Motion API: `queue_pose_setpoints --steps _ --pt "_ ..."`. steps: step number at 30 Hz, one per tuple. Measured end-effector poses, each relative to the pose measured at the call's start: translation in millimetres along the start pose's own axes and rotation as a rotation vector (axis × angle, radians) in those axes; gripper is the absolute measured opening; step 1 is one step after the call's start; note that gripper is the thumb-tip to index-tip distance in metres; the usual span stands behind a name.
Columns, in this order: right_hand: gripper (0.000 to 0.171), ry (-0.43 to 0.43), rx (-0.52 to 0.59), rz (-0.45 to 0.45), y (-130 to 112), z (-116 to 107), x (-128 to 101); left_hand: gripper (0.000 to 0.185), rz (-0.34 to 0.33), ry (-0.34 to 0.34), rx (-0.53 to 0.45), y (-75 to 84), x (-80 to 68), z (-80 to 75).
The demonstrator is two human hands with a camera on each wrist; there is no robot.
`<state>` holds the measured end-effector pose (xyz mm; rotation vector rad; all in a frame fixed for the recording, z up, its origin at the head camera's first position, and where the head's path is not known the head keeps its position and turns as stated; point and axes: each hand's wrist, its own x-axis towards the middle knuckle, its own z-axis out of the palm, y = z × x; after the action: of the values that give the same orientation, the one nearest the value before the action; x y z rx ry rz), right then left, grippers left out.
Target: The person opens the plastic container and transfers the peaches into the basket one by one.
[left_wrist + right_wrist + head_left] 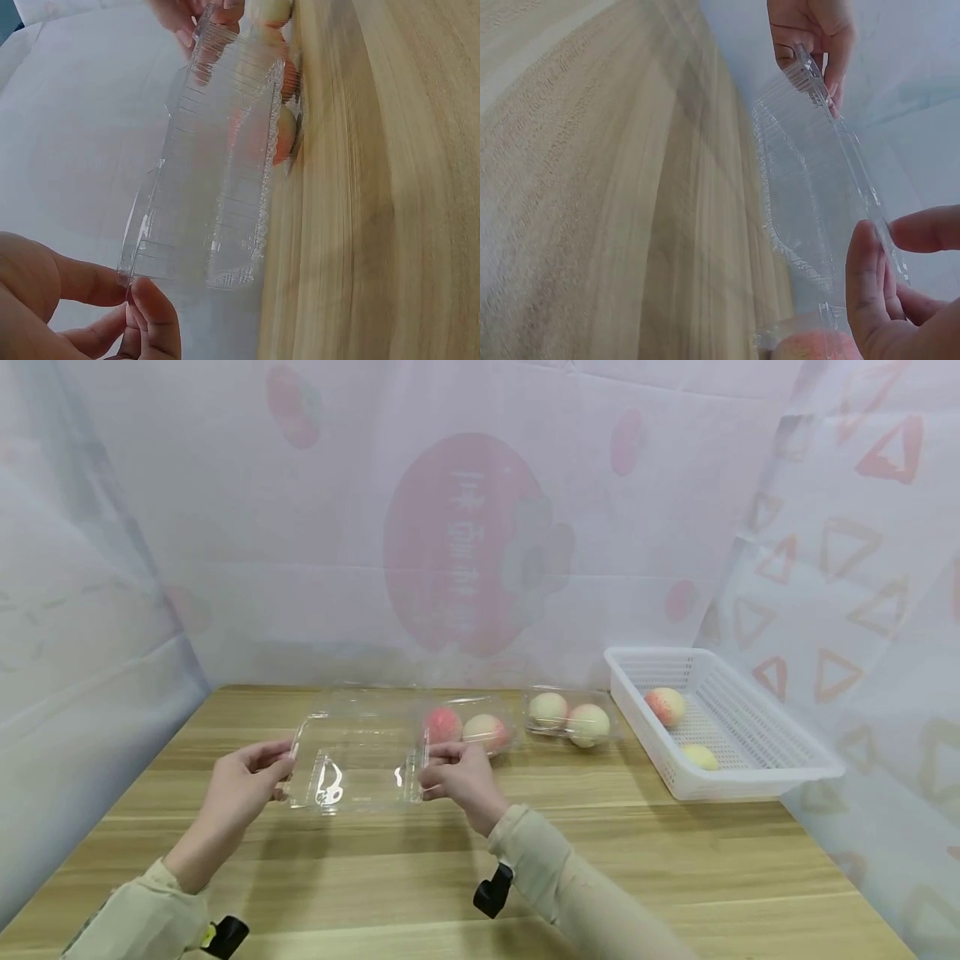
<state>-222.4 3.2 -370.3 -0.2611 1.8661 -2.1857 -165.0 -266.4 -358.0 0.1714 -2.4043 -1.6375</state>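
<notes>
A clear plastic clamshell box (360, 768) with nothing inside is held up over the table between both hands. My left hand (243, 781) pinches its left rim between thumb and fingers; in the left wrist view the fingertips (154, 307) show at the rim's corner. On the opposite side my right hand (465, 781) pinches the right rim, thumb on one face and fingers on the other. The box's ribbed walls (802, 172) hang above the wood in the right wrist view. Just behind the right hand stands a filled clear box (487, 731) with two peaches.
Another clear box (570, 714) holding two pale peaches stands further right at the back. Beside it a white plastic basket (757, 777) contains two peaches (666, 706). Printed cloth (300, 568) hangs along the back and sides of the wooden table (637, 877).
</notes>
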Motion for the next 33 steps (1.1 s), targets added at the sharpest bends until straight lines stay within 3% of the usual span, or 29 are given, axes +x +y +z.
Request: queue_pose_setpoints --steps 15,33 --pt "0.05 -0.036 0.003 0.006 17.3 25.4 -0.8 0.047 -0.059 0.019 0.051 -20.5 -1.9 -22.8" --pt "0.049 -0.027 -0.032 0.022 28.0 40.6 -0.5 0.054 -0.124 0.01 0.05 -39.3 -3.9 -34.1"
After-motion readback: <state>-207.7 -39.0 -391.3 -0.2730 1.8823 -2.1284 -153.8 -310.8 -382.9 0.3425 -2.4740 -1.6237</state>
